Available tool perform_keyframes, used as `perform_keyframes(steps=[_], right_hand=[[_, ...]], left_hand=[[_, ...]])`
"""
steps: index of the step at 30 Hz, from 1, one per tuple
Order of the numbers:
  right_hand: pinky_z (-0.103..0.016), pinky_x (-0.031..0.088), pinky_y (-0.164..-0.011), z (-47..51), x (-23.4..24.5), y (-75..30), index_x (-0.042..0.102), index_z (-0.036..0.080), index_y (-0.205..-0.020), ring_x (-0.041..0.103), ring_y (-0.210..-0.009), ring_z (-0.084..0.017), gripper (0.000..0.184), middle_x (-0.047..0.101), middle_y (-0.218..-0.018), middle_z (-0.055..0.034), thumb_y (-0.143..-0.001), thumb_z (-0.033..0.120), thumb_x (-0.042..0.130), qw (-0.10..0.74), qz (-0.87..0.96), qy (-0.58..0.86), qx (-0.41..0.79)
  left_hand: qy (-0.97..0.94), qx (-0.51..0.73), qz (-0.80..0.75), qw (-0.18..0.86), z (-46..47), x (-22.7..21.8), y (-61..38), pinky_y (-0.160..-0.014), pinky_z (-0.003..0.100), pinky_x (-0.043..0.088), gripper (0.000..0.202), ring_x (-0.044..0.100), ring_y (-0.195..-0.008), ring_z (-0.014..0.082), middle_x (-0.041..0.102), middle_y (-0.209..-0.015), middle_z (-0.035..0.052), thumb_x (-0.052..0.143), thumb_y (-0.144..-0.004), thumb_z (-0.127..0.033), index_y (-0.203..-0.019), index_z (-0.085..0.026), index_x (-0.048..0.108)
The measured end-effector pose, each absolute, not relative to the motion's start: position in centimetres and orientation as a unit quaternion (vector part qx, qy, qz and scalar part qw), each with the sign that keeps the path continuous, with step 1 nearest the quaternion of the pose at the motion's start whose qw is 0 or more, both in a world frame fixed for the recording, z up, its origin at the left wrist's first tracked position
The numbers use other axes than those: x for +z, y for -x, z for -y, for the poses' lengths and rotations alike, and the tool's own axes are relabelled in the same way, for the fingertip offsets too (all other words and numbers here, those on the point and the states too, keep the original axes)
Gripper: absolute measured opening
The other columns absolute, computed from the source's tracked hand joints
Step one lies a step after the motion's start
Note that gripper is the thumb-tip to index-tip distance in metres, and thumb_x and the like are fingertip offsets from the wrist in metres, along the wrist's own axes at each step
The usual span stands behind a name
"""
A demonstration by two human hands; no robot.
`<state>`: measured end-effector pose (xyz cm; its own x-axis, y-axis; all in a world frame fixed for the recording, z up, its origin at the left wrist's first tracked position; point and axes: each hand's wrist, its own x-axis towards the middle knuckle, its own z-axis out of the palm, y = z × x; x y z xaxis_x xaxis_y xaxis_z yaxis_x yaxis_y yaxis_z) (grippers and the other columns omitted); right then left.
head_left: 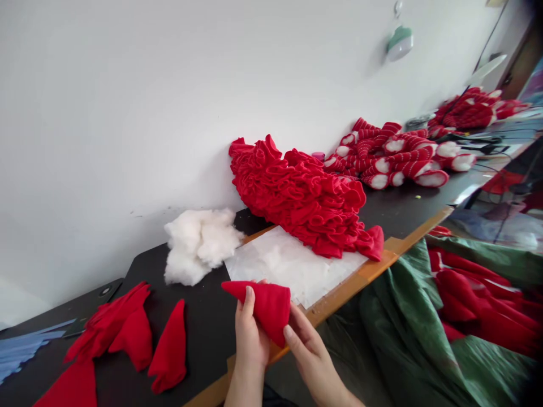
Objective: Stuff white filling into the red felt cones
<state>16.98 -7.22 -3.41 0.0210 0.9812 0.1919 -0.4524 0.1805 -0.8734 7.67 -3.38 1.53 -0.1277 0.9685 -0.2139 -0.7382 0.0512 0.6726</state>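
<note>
Above the table's front edge, I hold up a red cone-shaped cloth hat [271,305], its pointed tip toward the left. My left hand [252,330] is closed around its narrower part, thumb on the near side. At the wide end, my right hand [307,347] pinches the rim between thumb and fingers; the inside of the hat is hidden. A single red cone [170,350] lies to the left on the black table, beside a small heap of red cones [123,328]. White fibre stuffing [199,243] sits behind my left hand.
A big pile of red cloth pieces [297,192] lies against the wall, partly over a white sheet [292,268]. Farther right are striped red stuffed tubes [394,152]. A green sack [407,316] with red pieces stands below the wooden edge [373,268]. Blue strips [25,350] lie far left.
</note>
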Motion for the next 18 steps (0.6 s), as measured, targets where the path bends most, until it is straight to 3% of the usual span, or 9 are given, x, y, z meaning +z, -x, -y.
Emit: perform_keyframes(steps=[2, 5, 9, 12, 15, 18], right_hand=[[-0.043, 0.033, -0.11, 7.1, -3.2, -16.9, 0.045, 0.041, -0.132, 0.04, -0.132, -0.022, 0.047, 0.046, -0.143, 0.0015, -0.087, 0.041, 0.057, 0.619, 0.465, 0.299, 0.558], [-0.045, 0.031, -0.11, 7.0, -2.8, -17.3, 0.051, 0.036, -0.129, 0.041, -0.131, -0.024, 0.04, 0.049, -0.139, -0.002, -0.089, 0.033, 0.053, 0.563, 0.597, 0.324, 0.471], [-0.043, 0.043, -0.099, 7.2, -2.3, -17.9, 0.064, 0.029, -0.111, 0.053, -0.115, -0.029, 0.027, 0.059, -0.123, -0.0066, -0.085, 0.029, 0.059, 0.483, 0.725, 0.334, 0.359], [-0.043, 0.045, -0.095, 7.3, -1.9, -17.7, 0.067, 0.025, -0.098, 0.055, -0.108, -0.031, 0.019, 0.064, -0.113, -0.0078, -0.08, 0.029, 0.065, 0.445, 0.771, 0.334, 0.309], [-0.044, 0.043, -0.097, 7.7, -1.7, -17.2, 0.063, 0.023, -0.111, 0.051, -0.114, -0.032, 0.03, 0.057, -0.123, -0.011, -0.082, 0.03, 0.062, 0.463, 0.761, 0.35, 0.29], [-0.043, 0.041, -0.101, 8.6, -1.9, -17.1, 0.053, 0.026, -0.126, 0.045, -0.123, -0.03, 0.041, 0.045, -0.134, -0.0112, -0.086, 0.028, 0.057, 0.545, 0.685, 0.388, 0.289]], left_hand=[[-0.168, 0.658, -0.337, 0.652, 3.8, 1.6, -7.6, -0.085, 0.04, 0.053, 0.034, 0.066, -0.094, 0.0241, 0.068, -0.101, 0.0094, 0.066, -0.077, -0.043, -0.1, -0.019, 0.06], [-0.188, 0.635, -0.353, 0.66, 4.3, 1.8, -7.4, -0.087, 0.041, 0.051, 0.037, 0.064, -0.1, 0.0259, 0.068, -0.102, 0.0089, 0.069, -0.076, -0.04, -0.105, -0.02, 0.058], [-0.235, 0.605, -0.342, 0.68, 4.9, 2.2, -7.1, -0.091, 0.044, 0.048, 0.046, 0.061, -0.107, 0.0285, 0.065, -0.114, 0.0106, 0.071, -0.075, -0.028, -0.116, -0.02, 0.053], [-0.239, 0.579, -0.318, 0.712, 5.1, 2.5, -6.8, -0.094, 0.045, 0.046, 0.046, 0.059, -0.11, 0.0298, 0.062, -0.122, 0.0123, 0.068, -0.077, -0.025, -0.12, -0.02, 0.052], [-0.179, 0.565, -0.295, 0.749, 4.8, 2.7, -6.4, -0.094, 0.042, 0.046, 0.039, 0.06, -0.109, 0.029, 0.061, -0.122, 0.0143, 0.062, -0.081, -0.035, -0.115, -0.017, 0.055], [-0.12, 0.601, -0.323, 0.721, 4.3, 2.4, -6.2, -0.088, 0.04, 0.049, 0.037, 0.063, -0.101, 0.0255, 0.063, -0.116, 0.0107, 0.062, -0.08, -0.039, -0.112, -0.021, 0.054]])
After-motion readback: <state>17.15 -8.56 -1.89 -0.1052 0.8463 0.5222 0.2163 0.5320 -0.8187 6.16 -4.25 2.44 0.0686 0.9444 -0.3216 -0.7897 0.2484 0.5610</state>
